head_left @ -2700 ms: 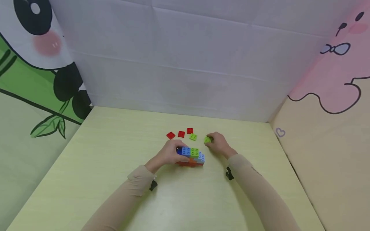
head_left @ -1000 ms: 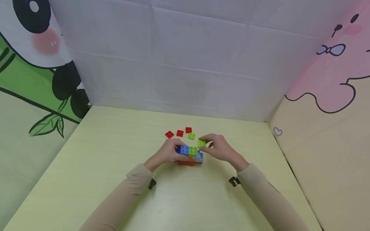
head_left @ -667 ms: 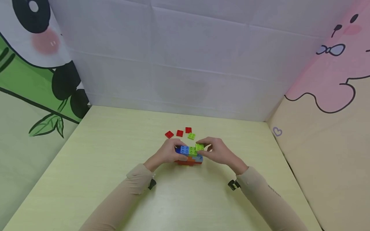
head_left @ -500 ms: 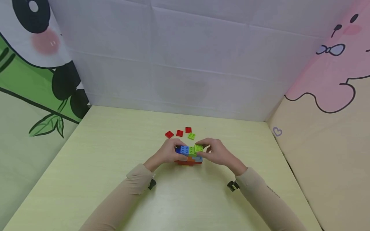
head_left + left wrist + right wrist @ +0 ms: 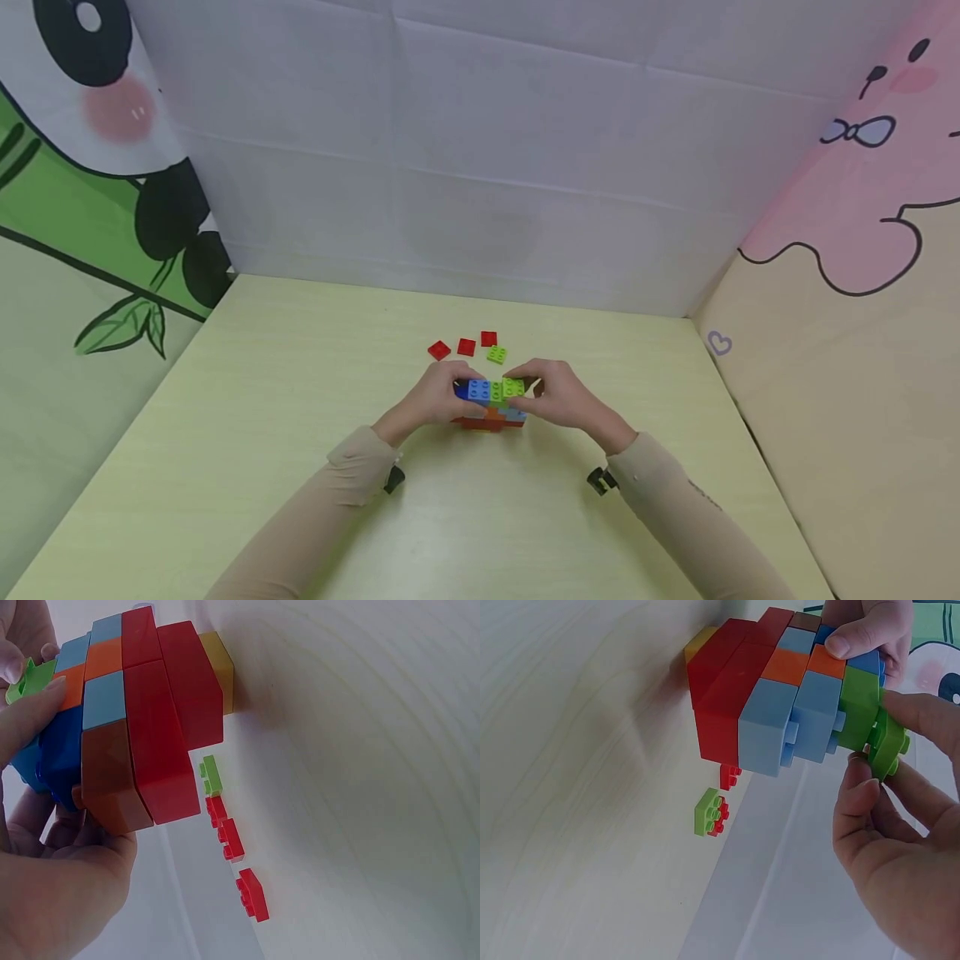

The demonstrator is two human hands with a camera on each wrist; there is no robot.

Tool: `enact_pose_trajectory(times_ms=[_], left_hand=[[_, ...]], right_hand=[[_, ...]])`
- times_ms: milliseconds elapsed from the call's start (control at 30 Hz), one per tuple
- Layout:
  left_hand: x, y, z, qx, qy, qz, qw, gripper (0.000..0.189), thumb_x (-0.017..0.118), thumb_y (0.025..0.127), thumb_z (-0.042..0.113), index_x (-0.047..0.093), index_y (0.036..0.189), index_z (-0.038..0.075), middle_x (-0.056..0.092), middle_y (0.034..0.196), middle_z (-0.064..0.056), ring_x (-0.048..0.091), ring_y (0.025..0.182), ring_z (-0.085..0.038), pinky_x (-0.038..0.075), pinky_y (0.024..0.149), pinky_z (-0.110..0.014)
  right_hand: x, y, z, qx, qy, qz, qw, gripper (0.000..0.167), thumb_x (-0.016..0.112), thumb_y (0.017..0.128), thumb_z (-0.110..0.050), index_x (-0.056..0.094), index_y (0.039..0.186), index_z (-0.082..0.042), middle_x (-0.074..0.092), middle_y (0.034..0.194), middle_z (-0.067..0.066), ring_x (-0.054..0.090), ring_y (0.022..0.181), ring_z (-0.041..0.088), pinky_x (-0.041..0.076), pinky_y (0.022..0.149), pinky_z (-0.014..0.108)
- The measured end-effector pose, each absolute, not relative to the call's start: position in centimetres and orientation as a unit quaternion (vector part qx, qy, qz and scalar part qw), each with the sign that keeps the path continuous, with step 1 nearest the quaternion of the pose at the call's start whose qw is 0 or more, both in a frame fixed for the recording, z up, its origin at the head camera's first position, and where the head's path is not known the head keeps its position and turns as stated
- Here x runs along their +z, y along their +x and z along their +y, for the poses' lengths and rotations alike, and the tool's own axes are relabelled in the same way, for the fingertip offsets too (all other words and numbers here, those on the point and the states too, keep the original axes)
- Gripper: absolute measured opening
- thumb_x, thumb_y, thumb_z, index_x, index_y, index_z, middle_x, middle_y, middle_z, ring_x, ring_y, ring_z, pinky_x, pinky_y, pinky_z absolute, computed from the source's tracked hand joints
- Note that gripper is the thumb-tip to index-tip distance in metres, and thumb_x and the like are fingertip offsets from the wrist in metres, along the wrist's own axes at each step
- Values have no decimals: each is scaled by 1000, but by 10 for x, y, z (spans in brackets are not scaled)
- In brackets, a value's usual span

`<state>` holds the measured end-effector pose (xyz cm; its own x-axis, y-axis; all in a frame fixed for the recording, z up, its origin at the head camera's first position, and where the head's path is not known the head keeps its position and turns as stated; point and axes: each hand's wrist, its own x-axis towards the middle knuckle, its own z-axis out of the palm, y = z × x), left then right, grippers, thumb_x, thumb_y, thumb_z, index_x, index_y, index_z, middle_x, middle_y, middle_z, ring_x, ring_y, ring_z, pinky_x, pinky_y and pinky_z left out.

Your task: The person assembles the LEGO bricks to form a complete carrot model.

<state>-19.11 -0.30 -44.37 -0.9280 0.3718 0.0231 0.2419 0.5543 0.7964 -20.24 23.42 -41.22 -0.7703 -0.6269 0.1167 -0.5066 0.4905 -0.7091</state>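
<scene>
A built block of toy bricks [image 5: 731, 682] in red, orange, light blue, dark blue and brown has a small yellow brick [image 5: 219, 671] at its base. My left hand [image 5: 433, 396] grips it from the left side, thumb on its near face. On its top, a blue brick [image 5: 479, 390] sits beside a green one [image 5: 857, 705]. My right hand [image 5: 558, 393] pinches a thin lime green brick [image 5: 888, 745] between thumb and fingers. That piece overhangs the green brick's right part and looks tilted against its studs in the right wrist view.
Behind the build on the pale table [image 5: 300, 467] lie a loose lime green brick [image 5: 497, 354] and three flat red bricks [image 5: 467, 347]. A white sheet [image 5: 450, 167] rises at the back, with printed cartoon panels left and right.
My right hand has picked the lime green brick off the table and carried it left onto the build's top, lately edging further left. My left hand keeps its grip almost unmoved.
</scene>
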Motion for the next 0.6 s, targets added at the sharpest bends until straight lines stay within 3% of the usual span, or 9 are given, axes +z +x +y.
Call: enact_pose_trajectory(times_ms=[600], left_hand=[[-442,-191,-3,442,176,876,76,33,85,73,22,72,103,15,60,96,4,55,89,-17,49,76,-30]], right_hand=[[-407,-203,230,-370,-310,870,98,32,80,79,-20,72,108,-9,63,94,-5,57,77,15,51,65,26]])
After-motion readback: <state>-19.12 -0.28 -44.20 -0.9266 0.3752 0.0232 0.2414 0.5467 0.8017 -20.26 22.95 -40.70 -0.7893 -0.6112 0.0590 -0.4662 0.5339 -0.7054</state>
